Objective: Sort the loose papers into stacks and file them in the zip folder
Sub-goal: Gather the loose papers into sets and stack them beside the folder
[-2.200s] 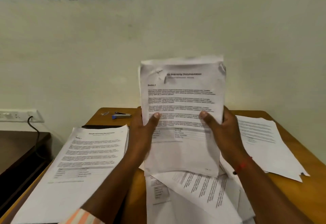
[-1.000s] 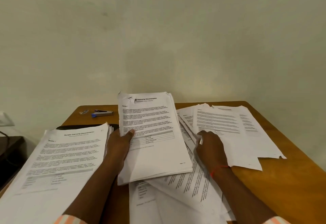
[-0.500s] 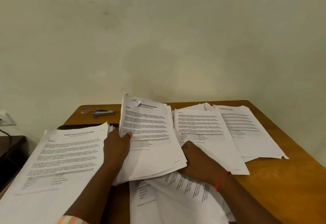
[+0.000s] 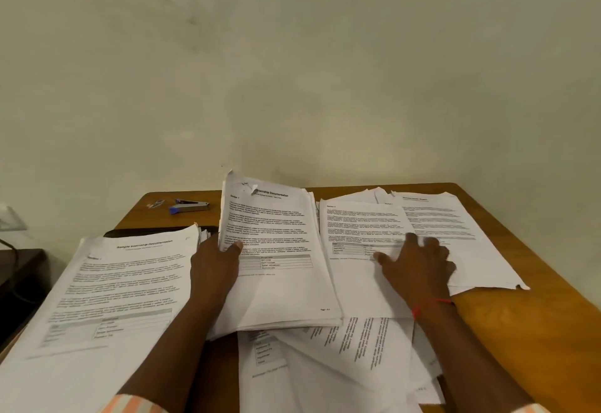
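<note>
We are looking at what seems an office or study room. A wooden tabletop [image 4: 536, 331] stands pushed against a plain cream wall [image 4: 292, 71], covered with stacks of printed papers [image 4: 107, 289] headed as internship documents. At the far left lies a small stapler [image 4: 189, 206], and a wall socket [image 4: 9, 217] shows at the left edge, above a dark side surface [image 4: 19, 279].

The dark folder [image 4: 156, 232] shows only a thin edge behind the big left stack [image 4: 107, 298], whose near corner runs off frame, while the left hand [image 4: 213, 266] covers the middle stack's [image 4: 279, 263] edge.
</note>
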Demonstrator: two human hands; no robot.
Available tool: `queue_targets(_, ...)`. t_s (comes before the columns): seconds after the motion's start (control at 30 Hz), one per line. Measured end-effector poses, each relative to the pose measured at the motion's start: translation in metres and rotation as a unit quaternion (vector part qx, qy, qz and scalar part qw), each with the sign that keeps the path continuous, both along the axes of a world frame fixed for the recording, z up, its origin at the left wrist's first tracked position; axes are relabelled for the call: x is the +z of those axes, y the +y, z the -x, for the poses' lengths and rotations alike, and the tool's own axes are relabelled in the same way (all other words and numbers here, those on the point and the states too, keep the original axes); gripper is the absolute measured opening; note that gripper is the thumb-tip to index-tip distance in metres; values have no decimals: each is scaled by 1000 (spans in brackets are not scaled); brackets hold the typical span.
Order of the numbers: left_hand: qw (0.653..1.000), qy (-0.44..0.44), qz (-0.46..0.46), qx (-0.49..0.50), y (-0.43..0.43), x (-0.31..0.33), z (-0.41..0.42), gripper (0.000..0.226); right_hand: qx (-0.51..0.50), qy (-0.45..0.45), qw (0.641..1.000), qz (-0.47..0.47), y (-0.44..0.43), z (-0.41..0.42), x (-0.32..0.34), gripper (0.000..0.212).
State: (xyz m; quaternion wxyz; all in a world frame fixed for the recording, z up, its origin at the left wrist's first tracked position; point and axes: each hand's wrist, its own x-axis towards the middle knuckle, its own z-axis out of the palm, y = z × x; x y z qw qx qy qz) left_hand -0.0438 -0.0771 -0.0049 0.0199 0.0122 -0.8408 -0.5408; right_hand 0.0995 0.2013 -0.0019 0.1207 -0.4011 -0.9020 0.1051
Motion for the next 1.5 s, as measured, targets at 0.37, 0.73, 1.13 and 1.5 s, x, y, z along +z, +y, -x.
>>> queue_targets(0.37, 1000, -1, -25, -11, 1, 0, -4, 32, 22, 256, 934, 247, 34, -1, -8, 31)
queue_targets(0.73, 992, -13, -122, -7, -1, -2, 3, 38, 11, 423, 784, 454, 36, -2, 1, 27)
queue_targets(1.13, 960, 9, -267, -79, 5, 11, -9, 15, 48, 383, 799, 461, 21, -1, 4, 22)
queue_targets(1.5, 955, -46, -266, -119, 18, 1, -18, 25, 206, 308, 745, 555, -37, 3, 10, 21)
